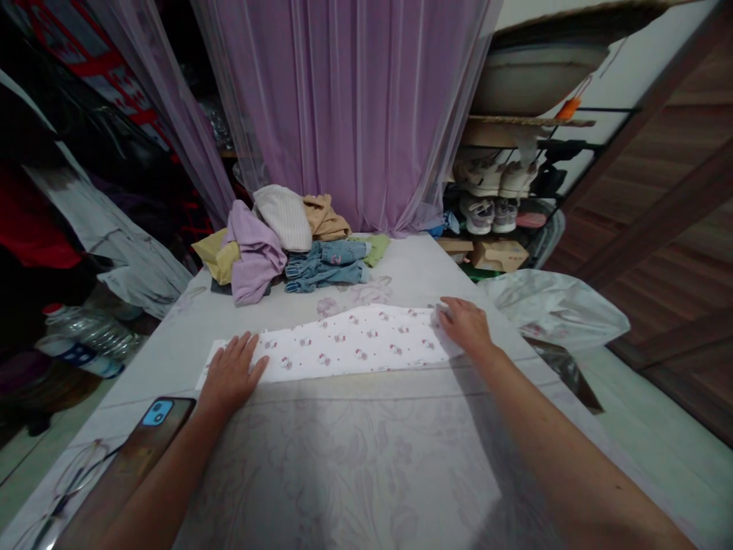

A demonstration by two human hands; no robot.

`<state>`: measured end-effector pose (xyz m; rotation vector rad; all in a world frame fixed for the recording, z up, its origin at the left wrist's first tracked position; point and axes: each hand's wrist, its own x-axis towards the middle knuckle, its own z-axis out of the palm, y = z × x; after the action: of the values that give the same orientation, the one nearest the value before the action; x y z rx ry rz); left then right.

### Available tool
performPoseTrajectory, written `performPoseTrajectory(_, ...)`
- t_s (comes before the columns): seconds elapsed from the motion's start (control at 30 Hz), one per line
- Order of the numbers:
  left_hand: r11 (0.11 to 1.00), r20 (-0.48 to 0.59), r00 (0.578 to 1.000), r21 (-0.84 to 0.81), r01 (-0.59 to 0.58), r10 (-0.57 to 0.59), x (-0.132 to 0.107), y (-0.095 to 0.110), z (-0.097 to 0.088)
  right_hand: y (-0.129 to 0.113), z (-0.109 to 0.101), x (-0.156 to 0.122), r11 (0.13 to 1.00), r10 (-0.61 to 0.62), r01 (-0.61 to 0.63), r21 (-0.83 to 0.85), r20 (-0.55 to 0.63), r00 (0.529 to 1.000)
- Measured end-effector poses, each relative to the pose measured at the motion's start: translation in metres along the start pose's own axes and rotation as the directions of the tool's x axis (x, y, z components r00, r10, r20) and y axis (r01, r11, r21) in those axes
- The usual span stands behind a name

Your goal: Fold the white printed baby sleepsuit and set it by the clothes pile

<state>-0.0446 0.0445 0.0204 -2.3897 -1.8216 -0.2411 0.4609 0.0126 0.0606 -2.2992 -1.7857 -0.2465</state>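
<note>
White pants [343, 347] with a small cartoon print lie folded lengthwise into a long strip across the table. My left hand [234, 372] rests flat on their left end, fingers stretched out. At the right end, my right hand [463, 324] has its fingers bent round the edge of the cloth; the tips are partly hidden.
Behind the pants, the table [355, 458] bears folded jeans [329, 265], a lilac garment [255, 248], a striped white garment [283, 216] and other clothes. By my left forearm lie a phone [134, 458] and glasses [77, 477]. A plastic bag [558, 305] hangs beyond the right edge.
</note>
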Motion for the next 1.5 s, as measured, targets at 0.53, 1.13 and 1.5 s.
performPoseTrajectory(0.53, 0.964, -0.041, 0.968, -0.089, -0.251, 0.248, 0.018, 0.101, -0.043, 0.053, -0.031, -0.015, 0.963, 0.14, -0.184, 0.197, 0.218, 0.966)
performPoseTrajectory(1.13, 0.862, 0.149, 0.946, -0.471, -0.19, 0.289, 0.092, 0.319, -0.068, 0.015, -0.05, 0.036, 0.582, 0.255, -0.385, 0.716, 0.289, 0.923)
performPoseTrajectory(1.5, 0.721, 0.081, 0.929, -0.656, -0.223, 0.361, 0.155, 0.325, -0.095, 0.012, -0.026, -0.001, 0.432, 0.246, -0.243, 0.869, 0.145, 0.958)
